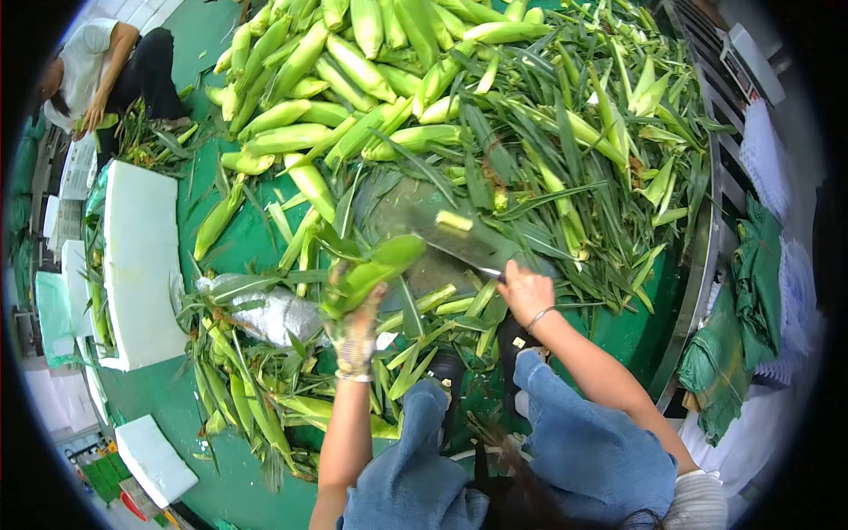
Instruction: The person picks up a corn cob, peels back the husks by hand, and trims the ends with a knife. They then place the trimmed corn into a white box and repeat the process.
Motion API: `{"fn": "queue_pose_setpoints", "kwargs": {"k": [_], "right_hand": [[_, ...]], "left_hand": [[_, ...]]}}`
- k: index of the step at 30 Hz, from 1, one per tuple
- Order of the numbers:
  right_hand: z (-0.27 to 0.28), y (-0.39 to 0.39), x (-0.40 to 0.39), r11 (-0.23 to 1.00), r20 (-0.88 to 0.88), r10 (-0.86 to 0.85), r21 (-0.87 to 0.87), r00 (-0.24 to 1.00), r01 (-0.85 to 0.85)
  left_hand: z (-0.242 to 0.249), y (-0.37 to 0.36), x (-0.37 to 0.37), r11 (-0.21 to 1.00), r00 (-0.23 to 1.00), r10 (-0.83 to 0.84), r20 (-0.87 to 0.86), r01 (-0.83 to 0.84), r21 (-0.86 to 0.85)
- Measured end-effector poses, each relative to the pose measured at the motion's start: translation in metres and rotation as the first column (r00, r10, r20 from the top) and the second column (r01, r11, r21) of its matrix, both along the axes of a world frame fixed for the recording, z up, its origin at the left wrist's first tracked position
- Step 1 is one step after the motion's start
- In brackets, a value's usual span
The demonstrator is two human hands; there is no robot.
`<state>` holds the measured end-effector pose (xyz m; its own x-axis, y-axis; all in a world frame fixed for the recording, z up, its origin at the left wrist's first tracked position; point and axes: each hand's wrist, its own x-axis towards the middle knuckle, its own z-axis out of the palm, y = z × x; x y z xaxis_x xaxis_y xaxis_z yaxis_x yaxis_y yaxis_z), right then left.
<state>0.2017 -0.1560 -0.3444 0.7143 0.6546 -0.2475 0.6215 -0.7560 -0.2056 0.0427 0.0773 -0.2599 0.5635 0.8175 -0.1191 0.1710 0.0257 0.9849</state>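
Note:
My left hand, in a patterned glove, is wrapped round an ear of corn in its green husk, its tip pointing right. My bare right hand, with a bracelet at the wrist, grips the handle of a large knife. The blade is blurred and reaches up and left from the hand, close to the ear's end. A pale cut piece of corn stalk shows just above the blade. Beneath the knife lies a dark, wet-looking board.
A big heap of husked ears and loose leaves lies ahead. White foam boxes stand at the left, with a plastic-wrapped bundle nearer. Another person crouches at the far left. A metal rail and scale are at the right.

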Motion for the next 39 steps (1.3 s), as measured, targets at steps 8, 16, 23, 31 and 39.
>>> {"fn": "queue_pose_setpoints", "kwargs": {"k": [8,16,23,31,39], "right_hand": [[0.084,0.017,0.004,0.892,0.094,0.031,0.446,0.995,-0.07],[0.174,0.085,0.004,0.877,-0.694,0.224,0.45,0.684,0.169],[0.153,0.064,0.003,0.822,-0.688,0.317,0.543,0.653,0.173],[0.163,0.05,-0.033,0.624,-0.87,0.272,0.485,0.411,0.612],[0.167,0.03,-0.036,0.444,-0.883,0.246,0.469,0.399,0.763]], "left_hand": [[0.029,0.0,-0.007,0.903,0.979,-0.206,-0.011,0.185,-0.388],[0.032,-0.032,0.026,0.878,0.891,-0.42,-0.171,0.447,0.17],[0.051,-0.034,0.027,0.733,0.763,-0.581,-0.284,0.642,0.225],[0.105,-0.058,0.024,0.93,0.913,-0.287,-0.29,0.338,0.144],[0.082,-0.046,0.037,0.961,0.995,-0.054,-0.081,0.03,-0.274]]}}
